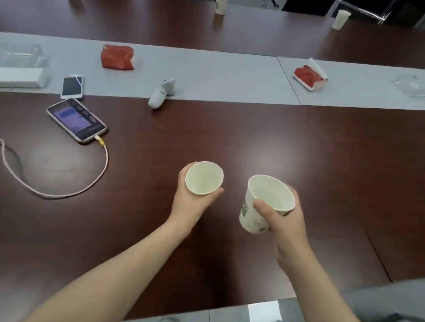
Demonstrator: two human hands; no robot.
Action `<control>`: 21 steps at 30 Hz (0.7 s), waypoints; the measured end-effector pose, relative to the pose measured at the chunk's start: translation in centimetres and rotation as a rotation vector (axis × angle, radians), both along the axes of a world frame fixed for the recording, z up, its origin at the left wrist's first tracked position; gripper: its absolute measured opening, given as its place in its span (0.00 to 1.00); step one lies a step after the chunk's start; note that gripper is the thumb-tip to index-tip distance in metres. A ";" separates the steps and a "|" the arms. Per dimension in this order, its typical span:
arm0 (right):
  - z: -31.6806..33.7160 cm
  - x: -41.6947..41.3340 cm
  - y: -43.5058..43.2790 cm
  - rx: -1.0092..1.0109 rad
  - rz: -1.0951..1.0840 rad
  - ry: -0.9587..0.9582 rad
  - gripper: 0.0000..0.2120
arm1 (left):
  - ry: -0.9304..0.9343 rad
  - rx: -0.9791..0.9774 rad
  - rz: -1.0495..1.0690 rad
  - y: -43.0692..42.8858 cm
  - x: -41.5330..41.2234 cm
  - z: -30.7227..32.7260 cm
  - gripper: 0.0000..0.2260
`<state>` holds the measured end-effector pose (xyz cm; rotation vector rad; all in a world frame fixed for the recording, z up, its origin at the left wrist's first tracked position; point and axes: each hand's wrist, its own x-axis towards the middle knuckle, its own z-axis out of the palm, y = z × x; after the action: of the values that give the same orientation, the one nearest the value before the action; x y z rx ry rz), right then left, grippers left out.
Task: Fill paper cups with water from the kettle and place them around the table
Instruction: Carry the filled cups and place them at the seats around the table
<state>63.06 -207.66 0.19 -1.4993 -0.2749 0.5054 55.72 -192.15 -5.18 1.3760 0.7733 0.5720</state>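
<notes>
Fingers, left [183,174]: left hand [193,201] curled round left cup [204,178], thumb on its near side.
Fingers, right [262,207]: right hand [282,223] wrapped round right cup [252,219] just under the rim.
Left cup: mouth up, over table [315,146], right of the cabled phone [76,120] and nearer me.
Right cup: further right of phone, tilted left, near left cup but not touching.
Water: I can't tell the level in either.
Far cups [221,2]: I count 3 upright, well beyond phone at the far edge.
</notes>
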 end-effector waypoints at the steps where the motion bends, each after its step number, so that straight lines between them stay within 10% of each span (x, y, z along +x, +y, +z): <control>1: -0.4 0.3 0.2 0.001 -0.011 0.010 0.32 | 0.007 0.006 -0.009 0.1 0.1 -0.4 0.33; 21: -3.0 1.1 0.2 0.004 -0.052 0.075 0.34 | 0.128 -0.029 -0.113 -0.1 -1.4 -3.1 0.40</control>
<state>64.17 -207.44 -2.82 -1.4770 -0.1774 0.5177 54.36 -192.27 -8.33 1.4305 0.7979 0.3859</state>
